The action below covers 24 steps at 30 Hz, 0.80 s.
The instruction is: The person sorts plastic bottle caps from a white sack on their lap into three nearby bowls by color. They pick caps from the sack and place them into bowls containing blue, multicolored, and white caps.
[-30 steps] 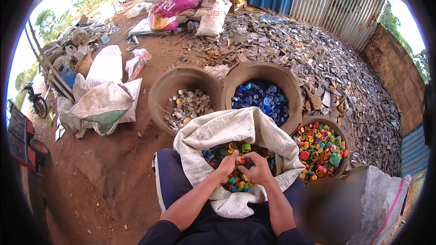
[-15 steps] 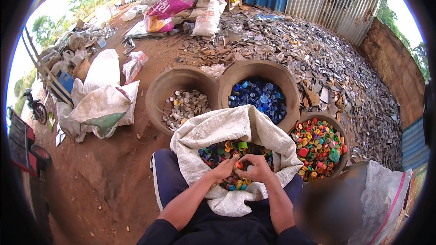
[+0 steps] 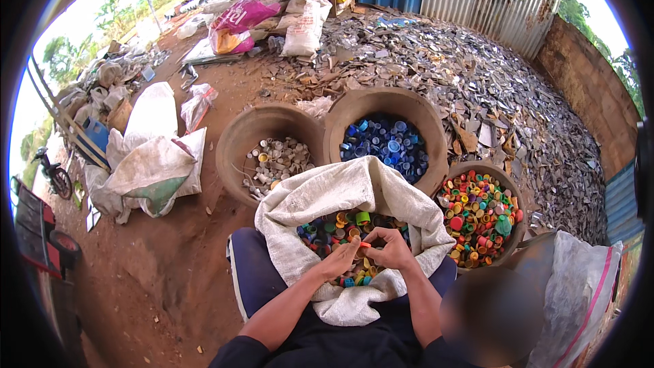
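Observation:
An open white woven sack sits between my knees, its rim rolled outward. Inside it lie loose plastic bottle caps in several colours. Over these caps my left hand and my right hand meet, fingertips closed. Between them is a small orange-red cap, pinched by the right thumb and finger and touched by the left fingertips. The fingers partly cover it, so its exact shape is hard to make out.
Ahead stand a tub of whitish caps and a tub of blue caps. A tub of red, yellow and green caps is at right. Flat scrap covers the ground behind; white sacks lie left. A blurred round patch hides the lower right.
The orange-red cap shows more plainly between my fingertips. A whitish piece seen by my right fingers is out of sight now. The view has shifted slightly.

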Each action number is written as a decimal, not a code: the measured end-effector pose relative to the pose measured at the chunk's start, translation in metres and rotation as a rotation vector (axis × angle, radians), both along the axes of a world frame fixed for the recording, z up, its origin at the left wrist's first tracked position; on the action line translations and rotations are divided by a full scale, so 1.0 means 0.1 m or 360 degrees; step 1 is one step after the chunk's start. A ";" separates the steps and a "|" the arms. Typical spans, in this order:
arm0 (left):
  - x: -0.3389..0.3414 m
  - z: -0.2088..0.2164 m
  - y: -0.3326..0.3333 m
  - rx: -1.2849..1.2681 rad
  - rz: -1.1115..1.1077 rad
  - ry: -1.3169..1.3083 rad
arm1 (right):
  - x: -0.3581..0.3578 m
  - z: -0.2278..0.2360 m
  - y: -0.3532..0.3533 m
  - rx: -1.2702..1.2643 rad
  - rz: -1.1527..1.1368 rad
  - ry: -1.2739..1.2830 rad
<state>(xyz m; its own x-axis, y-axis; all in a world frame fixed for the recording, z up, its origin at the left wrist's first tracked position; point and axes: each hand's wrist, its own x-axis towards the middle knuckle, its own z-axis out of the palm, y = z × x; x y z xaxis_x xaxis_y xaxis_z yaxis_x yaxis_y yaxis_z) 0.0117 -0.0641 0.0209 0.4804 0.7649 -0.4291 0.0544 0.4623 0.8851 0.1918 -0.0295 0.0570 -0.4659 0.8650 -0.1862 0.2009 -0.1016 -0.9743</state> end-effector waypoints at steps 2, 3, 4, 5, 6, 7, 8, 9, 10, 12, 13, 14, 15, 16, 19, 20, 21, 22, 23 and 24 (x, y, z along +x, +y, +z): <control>0.00 0.10 0.02 -0.0362 0.0041 -0.0168 | -0.03 -0.01 -0.02 -0.0085 -0.0124 0.0016; 0.01 0.04 0.03 -0.0418 0.0125 -0.0290 | -0.04 -0.06 -0.02 -0.0049 -0.0228 0.0125; 0.03 -0.10 0.05 -0.0473 0.0209 -0.0413 | -0.07 -0.16 -0.02 -0.0013 -0.0330 0.0235; 0.06 -0.12 0.07 -0.0527 0.0291 -0.0545 | -0.09 -0.19 -0.03 0.0025 -0.0433 0.0336; 0.08 -0.13 0.08 -0.0576 0.0348 -0.0615 | -0.12 -0.21 -0.05 0.0084 -0.0514 0.0424; 0.09 -0.13 0.09 -0.0624 0.0404 -0.0685 | -0.17 -0.22 -0.06 0.0143 -0.0593 0.0514; 0.10 -0.12 0.10 -0.0674 0.0461 -0.0751 | -0.22 -0.22 -0.08 0.0200 -0.0673 0.0608; 0.12 -0.13 0.10 -0.0715 0.0485 -0.0809 | -0.27 -0.20 -0.11 0.0254 -0.0665 0.0660; 0.14 -0.12 0.11 -0.0759 0.0510 -0.0907 | -0.31 -0.17 -0.12 0.0270 -0.0644 0.0721; 0.15 -0.06 0.10 -0.0854 0.0560 -0.1091 | -0.40 -0.15 -0.14 0.0290 -0.0607 0.0853; 0.12 -0.10 0.11 -0.0865 0.0521 -0.1164 | -0.39 -0.12 -0.14 0.0193 -0.0640 0.0906; 0.09 -0.11 0.12 -0.0856 0.0534 -0.1135 | -0.36 -0.14 -0.11 0.0146 -0.0689 0.0973; 0.08 -0.12 0.12 -0.0849 0.0542 -0.1106 | -0.30 -0.19 -0.05 0.0101 -0.0741 0.1040; 0.06 -0.13 0.13 -0.0843 0.0546 -0.1074 | -0.25 -0.22 -0.01 0.0057 -0.0798 0.1107; 0.04 -0.16 0.17 -0.0812 0.0622 -0.0918 | 0.12 -0.23 0.16 -0.0110 -0.0928 0.0817; 0.04 -0.18 0.19 -0.0828 0.0625 -0.0867 | 0.28 -0.26 0.22 -0.0171 -0.0983 0.0692; 0.05 -0.19 0.20 -0.0838 0.0625 -0.0921 | 0.46 -0.27 0.29 -0.0227 -0.1145 0.0959; 0.04 -0.19 0.19 -0.0844 0.0627 -0.0973 | 0.67 -0.27 0.37 -0.0206 -0.1297 0.1364; 0.01 -0.22 0.18 -0.0843 0.0659 -0.0953 | 0.81 -0.13 0.43 -0.0282 -0.1505 0.1814; 0.01 -0.25 0.19 -0.0845 0.0676 -0.0932 | 0.96 0.00 0.46 -0.0336 -0.1693 0.2280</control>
<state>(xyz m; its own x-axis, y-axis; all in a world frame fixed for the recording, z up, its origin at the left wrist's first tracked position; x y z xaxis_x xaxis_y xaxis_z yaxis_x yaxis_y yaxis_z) 0.0124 -0.0453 -0.0038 0.4554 0.6985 -0.5519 -0.6076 0.6970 0.3808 0.2881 0.0170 0.0574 0.3357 0.8878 -0.3148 -0.9287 0.2561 -0.2681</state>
